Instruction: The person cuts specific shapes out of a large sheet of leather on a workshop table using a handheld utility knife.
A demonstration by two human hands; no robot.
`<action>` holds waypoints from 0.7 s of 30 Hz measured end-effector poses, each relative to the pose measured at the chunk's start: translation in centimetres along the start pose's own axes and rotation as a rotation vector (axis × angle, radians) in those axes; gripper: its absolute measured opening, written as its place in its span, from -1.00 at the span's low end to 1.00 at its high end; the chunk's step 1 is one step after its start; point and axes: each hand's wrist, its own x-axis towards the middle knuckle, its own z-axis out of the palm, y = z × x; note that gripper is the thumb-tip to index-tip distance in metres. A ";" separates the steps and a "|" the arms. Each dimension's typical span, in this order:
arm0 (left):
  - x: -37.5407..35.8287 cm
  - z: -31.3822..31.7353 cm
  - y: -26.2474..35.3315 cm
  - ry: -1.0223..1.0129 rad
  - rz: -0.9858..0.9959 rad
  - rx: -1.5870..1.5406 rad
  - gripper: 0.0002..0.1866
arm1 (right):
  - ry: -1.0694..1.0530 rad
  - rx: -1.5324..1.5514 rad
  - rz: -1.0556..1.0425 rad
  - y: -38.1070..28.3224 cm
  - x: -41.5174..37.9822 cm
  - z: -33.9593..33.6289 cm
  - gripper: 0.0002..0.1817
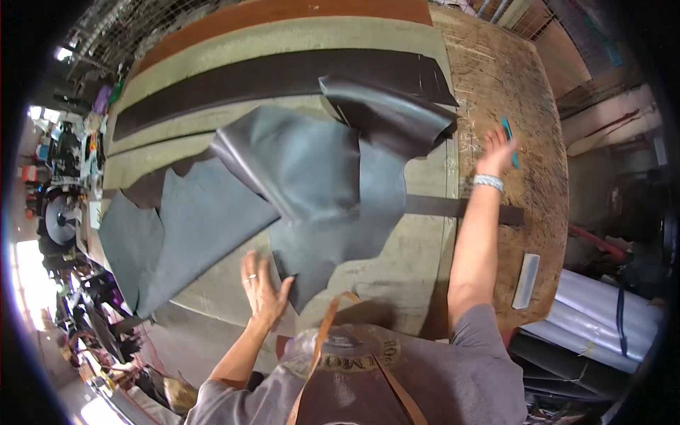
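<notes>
Dark grey-green leather [312,163] lies folded and rumpled across the middle of the worktable. My left hand [263,289] is at the table's near edge, fingers spread, beside the leather's lower tip, holding nothing. Over the wooden right part of the table is my right hand [497,150], slightly blurred, with a teal tool [510,142] held at the fingers. A long dark brown leather strip [269,79] runs across the far side. Near my right forearm a narrow dark strip [439,206] extends from under the leather.
A pale flat bar [525,282] lies on the wooden board [542,234] at the right. Silvery rolls [602,312] stand beyond the table's right edge. Cluttered shelves and tools line the left side. Reddish-brown material [283,15] lies along the far edge.
</notes>
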 end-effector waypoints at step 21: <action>-2.3 1.8 3.7 -0.164 -0.453 -0.468 -0.67 | -0.620 -0.364 0.080 -9.1 -14.5 10.2 -0.50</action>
